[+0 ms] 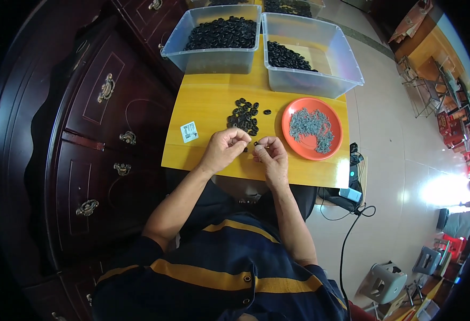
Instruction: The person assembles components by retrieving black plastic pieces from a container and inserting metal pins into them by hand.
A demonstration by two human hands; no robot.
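Observation:
My right hand (273,160) pinches a small black piece (256,143) between thumb and forefinger, close above the table's near edge. Just to its left, my left hand (221,151) has thumb and fingertips pressed together; whatever they hold is too small to make out. Beyond the hands lies a loose pile of small black oval rings (243,115), with one black oval ring (267,112) apart on its right. An orange-red round plate (287,128) stands right of the pile, bearing a heap of small grey metal pieces (307,124), thin like pins or springs.
Two clear plastic bins, a left bin (211,65) and a right bin (304,83), hold black pieces at the yellow table's (203,107) far side. A white printed label (189,131) lies at left. Dark wooden drawers (104,134) flank the table; cables (347,235) trail at right.

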